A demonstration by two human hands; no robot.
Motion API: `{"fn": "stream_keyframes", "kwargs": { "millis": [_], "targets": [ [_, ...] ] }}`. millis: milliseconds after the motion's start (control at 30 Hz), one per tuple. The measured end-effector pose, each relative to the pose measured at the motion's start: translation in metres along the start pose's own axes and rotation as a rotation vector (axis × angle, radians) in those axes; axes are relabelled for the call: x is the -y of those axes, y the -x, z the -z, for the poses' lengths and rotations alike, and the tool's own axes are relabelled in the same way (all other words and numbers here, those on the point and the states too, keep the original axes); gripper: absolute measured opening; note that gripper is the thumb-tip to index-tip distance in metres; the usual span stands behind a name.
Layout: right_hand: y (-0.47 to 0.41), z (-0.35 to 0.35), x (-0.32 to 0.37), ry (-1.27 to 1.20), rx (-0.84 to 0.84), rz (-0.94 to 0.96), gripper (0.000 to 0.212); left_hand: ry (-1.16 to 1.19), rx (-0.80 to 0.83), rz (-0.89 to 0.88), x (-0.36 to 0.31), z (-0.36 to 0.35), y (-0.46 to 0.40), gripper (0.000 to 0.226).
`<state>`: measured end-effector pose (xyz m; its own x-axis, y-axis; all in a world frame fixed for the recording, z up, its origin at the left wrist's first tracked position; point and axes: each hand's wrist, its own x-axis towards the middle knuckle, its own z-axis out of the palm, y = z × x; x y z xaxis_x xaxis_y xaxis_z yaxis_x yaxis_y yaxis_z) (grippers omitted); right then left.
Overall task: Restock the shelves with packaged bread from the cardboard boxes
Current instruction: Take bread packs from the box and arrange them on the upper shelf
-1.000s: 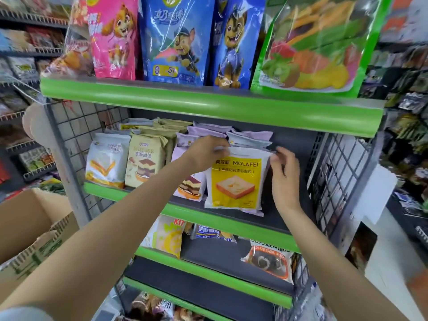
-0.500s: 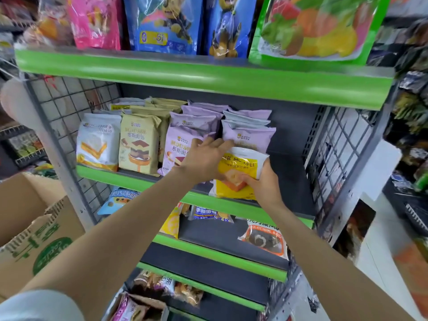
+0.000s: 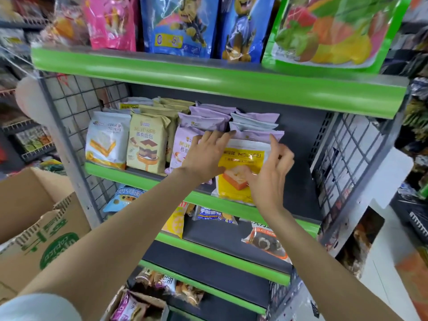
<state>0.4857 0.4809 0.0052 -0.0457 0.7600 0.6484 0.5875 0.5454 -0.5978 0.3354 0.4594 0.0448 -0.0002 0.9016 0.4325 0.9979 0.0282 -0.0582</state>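
Yellow bread pack (image 3: 240,179) upright on shelf (image 3: 148,179), between both hands' grip.

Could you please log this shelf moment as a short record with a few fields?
Item being placed: yellow bread pack, upright at the shelf's front edge
Left hand: fingers spread, resting on the pack's upper left
Right hand: fingers loose against the pack's right side
Neighbours: purple packs behind, beige mousse pack further left
Supply: cardboard box, lower left
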Motion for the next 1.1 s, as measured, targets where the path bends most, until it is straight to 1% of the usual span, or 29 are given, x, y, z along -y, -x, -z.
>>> {"fn": "stream_keyframes", "kwargs": {
  "millis": [67,100,133,200,267,333,400,433,500,567,633,700,833,900,967,1033,1100],
  "targets": [
    [-0.005,-0.002,0.022,0.071,-0.071,0.131,0.066,0.066,-0.082,0.038,0.012,0.008,0.01,0.066],
    [-0.007,-0.005,0.034,0.065,-0.072,0.173,0.057,0.088,-0.111,0.065,0.021,0.013,0.017,0.058],
    [-0.008,-0.011,0.046,0.019,-0.025,0.183,0.05,0.113,-0.126,0.096,0.031,0.016,0.024,0.05],
    [-0.007,-0.027,0.074,-0.118,0.166,0.173,0.039,0.192,-0.145,0.172,0.057,0.023,0.042,0.039],
    [0.0,-0.05,0.104,-0.184,0.339,0.202,0.03,0.294,-0.16,0.286,0.088,0.03,0.062,0.029],
    [0.013,-0.078,0.135,-0.218,0.465,0.243,0.023,0.417,-0.145,0.46,0.125,0.036,0.086,0.021],
    [0.031,-0.108,0.168,-0.254,0.592,0.276,0.024,0.532,-0.132,0.654,0.166,0.043,0.114,0.016],
    [0.042,-0.125,0.185,-0.264,0.658,0.292,0.025,0.558,-0.127,0.732,0.188,0.046,0.13,0.016],
    [0.066,-0.157,0.221,-0.283,0.799,0.32,0.023,0.553,-0.123,0.828,0.232,0.05,0.165,0.019],
    [0.093,-0.192,0.256,-0.301,0.907,0.364,0.023,0.53,-0.109,0.939,0.278,0.048,0.203,0.015],
    [0.122,-0.23,0.289,-0.281,0.986,0.395,0.023,0.457,-0.024,1.052,0.327,0.04,0.243,0.017],
    [0.148,-0.27,0.317,-0.248,1.055,0.415,0.021,0.39,0.087,1.111,0.372,0.03,0.279,0.024],
    [0.197,-0.357,0.358,-0.098,1.249,0.397,0.024,0.382,0.284,1.215,0.444,0.005,0.347,0.026],
    [0.221,-0.396,0.372,0.02,1.347,0.388,0.029,0.377,0.384,1.233,0.471,-0.011,0.376,0.027],
    [0.246,-0.43,0.381,0.14,1.447,0.405,0.039,0.367,0.494,1.238,0.492,-0.033,0.4,0.03],
    [0.269,-0.457,0.385,0.256,1.546,0.423,0.048,0.362,0.653,1.204,0.502,-0.052,0.419,0.032],
    [0.288,-0.481,0.384,0.359,1.615,0.441,0.056,0.395,0.754,1.207,0.507,-0.069,0.434,0.033]
  ]
}}
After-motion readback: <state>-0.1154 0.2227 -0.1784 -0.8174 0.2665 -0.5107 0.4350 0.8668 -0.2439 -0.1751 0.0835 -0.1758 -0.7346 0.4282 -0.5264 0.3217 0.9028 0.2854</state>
